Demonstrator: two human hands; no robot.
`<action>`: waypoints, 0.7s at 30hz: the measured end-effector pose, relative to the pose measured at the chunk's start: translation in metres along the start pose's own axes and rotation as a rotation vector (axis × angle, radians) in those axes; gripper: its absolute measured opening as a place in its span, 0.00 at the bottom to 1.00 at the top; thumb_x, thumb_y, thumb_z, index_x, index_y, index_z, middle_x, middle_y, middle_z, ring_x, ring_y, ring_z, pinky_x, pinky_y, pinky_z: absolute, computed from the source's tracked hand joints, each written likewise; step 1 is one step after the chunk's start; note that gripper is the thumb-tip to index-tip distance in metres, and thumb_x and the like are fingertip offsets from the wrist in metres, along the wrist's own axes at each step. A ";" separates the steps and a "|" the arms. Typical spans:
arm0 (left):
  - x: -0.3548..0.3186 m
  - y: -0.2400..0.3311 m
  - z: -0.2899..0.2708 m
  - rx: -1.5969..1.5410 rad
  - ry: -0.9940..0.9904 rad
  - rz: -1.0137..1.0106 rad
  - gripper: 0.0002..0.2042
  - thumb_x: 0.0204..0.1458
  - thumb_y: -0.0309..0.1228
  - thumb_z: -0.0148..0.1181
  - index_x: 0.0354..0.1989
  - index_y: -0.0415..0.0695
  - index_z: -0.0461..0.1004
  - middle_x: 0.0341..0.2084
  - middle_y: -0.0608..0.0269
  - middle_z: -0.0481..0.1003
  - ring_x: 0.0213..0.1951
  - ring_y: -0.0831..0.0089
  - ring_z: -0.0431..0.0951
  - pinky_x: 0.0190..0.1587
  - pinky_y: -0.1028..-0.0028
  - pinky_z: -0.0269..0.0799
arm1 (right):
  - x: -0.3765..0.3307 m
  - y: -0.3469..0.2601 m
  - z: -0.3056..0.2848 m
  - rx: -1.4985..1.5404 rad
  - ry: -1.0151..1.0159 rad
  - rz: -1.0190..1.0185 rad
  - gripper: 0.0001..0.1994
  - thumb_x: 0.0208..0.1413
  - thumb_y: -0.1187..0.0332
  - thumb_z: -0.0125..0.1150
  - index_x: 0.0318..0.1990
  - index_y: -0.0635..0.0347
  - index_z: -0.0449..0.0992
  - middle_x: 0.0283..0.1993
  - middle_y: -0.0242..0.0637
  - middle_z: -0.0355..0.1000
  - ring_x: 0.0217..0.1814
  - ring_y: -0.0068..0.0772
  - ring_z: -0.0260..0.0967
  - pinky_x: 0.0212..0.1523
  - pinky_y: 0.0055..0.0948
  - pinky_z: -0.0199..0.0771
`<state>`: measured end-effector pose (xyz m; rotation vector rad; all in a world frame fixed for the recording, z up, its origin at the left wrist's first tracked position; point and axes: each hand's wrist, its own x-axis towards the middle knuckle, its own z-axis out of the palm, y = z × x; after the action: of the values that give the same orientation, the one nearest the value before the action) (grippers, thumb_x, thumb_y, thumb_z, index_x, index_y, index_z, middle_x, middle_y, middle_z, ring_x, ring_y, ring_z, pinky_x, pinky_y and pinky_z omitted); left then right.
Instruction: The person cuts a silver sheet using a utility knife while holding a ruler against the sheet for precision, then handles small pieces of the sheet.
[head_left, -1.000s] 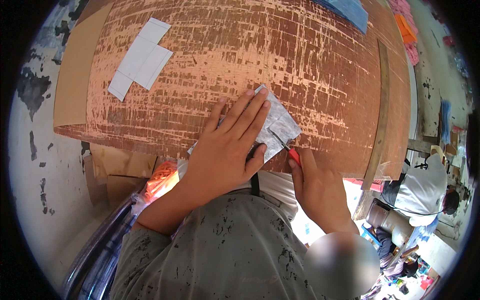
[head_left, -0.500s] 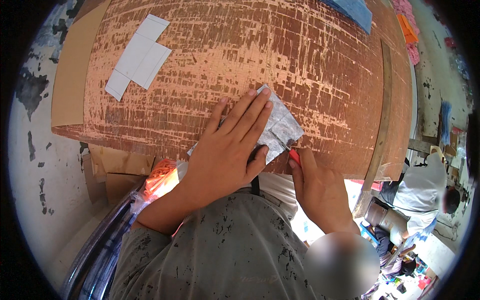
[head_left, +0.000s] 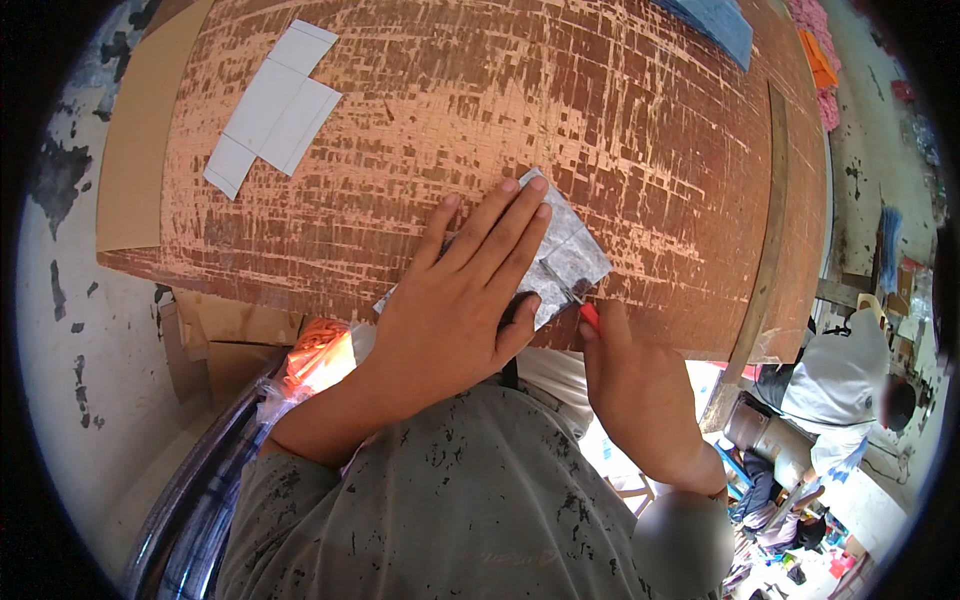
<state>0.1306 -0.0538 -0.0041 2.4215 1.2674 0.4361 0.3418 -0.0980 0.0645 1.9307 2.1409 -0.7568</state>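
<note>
A grey, marbled flat piece (head_left: 572, 248) lies at the table's near edge, its left part covered by my left hand (head_left: 455, 290). That hand rests flat on it with fingers stretched and slightly spread, holding nothing. My right hand (head_left: 640, 385) is closed around a red-handled tool (head_left: 590, 315) with a thin metal blade. Its metal tip meets the grey piece near the lower right edge, at the end of a dark line or slit. The rest of the handle is hidden in my fist, so I cannot tell its exact kind.
Upper left on the scarred wooden table (head_left: 420, 130) lies a white, creased paper template (head_left: 275, 105), beside a brown cardboard sheet (head_left: 150, 150). Blue fabric (head_left: 715, 25) sits at the far edge. A wooden strip (head_left: 770, 220) runs along the right. Another person (head_left: 840, 365) is at lower right.
My left hand stays pressed flat on the grey piece. My right hand and the red-handled tool have barely moved. The whole view has shifted slightly.
</note>
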 end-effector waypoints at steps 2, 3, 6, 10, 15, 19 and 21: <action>0.000 0.000 0.000 -0.016 0.009 0.002 0.36 0.67 0.41 0.58 0.81 0.38 0.60 0.83 0.51 0.57 0.83 0.54 0.55 0.82 0.43 0.46 | -0.001 -0.001 0.000 -0.017 -0.002 0.017 0.10 0.77 0.64 0.55 0.49 0.62 0.69 0.34 0.51 0.79 0.32 0.61 0.82 0.29 0.55 0.80; 0.001 0.001 0.001 -0.032 0.018 0.004 0.36 0.67 0.41 0.58 0.80 0.38 0.60 0.83 0.51 0.57 0.83 0.54 0.55 0.82 0.42 0.45 | 0.000 0.000 0.000 -0.043 -0.022 0.014 0.10 0.77 0.64 0.55 0.50 0.63 0.69 0.35 0.51 0.79 0.33 0.60 0.82 0.29 0.55 0.80; -0.001 0.001 0.002 0.006 0.022 -0.020 0.35 0.66 0.41 0.58 0.80 0.38 0.61 0.83 0.53 0.57 0.83 0.55 0.55 0.81 0.39 0.44 | 0.004 0.011 0.005 -0.069 0.039 -0.095 0.11 0.77 0.64 0.56 0.50 0.64 0.70 0.34 0.51 0.78 0.35 0.59 0.82 0.31 0.56 0.80; -0.001 0.002 0.001 0.025 0.040 -0.031 0.35 0.66 0.41 0.58 0.80 0.39 0.61 0.83 0.54 0.57 0.83 0.55 0.56 0.81 0.37 0.44 | 0.003 0.016 0.006 -0.074 0.126 -0.234 0.11 0.77 0.64 0.55 0.49 0.64 0.69 0.33 0.53 0.77 0.37 0.59 0.79 0.34 0.56 0.80; 0.000 0.002 0.003 0.021 0.045 -0.021 0.36 0.66 0.42 0.58 0.80 0.39 0.61 0.83 0.54 0.57 0.83 0.56 0.56 0.81 0.37 0.44 | -0.005 0.022 0.012 0.015 0.142 -0.147 0.09 0.75 0.66 0.58 0.50 0.63 0.69 0.29 0.57 0.76 0.31 0.68 0.77 0.32 0.60 0.76; -0.002 0.003 0.004 0.032 0.038 -0.016 0.36 0.66 0.42 0.58 0.80 0.39 0.61 0.83 0.54 0.57 0.83 0.56 0.56 0.80 0.37 0.44 | -0.017 0.026 0.008 -0.055 -0.019 -0.056 0.12 0.79 0.60 0.52 0.49 0.61 0.66 0.30 0.52 0.78 0.26 0.60 0.81 0.24 0.53 0.81; -0.003 0.004 0.003 0.042 0.032 -0.022 0.37 0.65 0.42 0.59 0.80 0.39 0.60 0.83 0.54 0.58 0.83 0.56 0.56 0.80 0.37 0.44 | -0.019 0.029 0.009 -0.056 -0.027 -0.062 0.12 0.79 0.60 0.52 0.48 0.61 0.66 0.30 0.52 0.78 0.25 0.60 0.81 0.23 0.53 0.80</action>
<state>0.1331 -0.0588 -0.0050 2.4424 1.3281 0.4474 0.3710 -0.1178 0.0572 1.8237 2.1907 -0.7211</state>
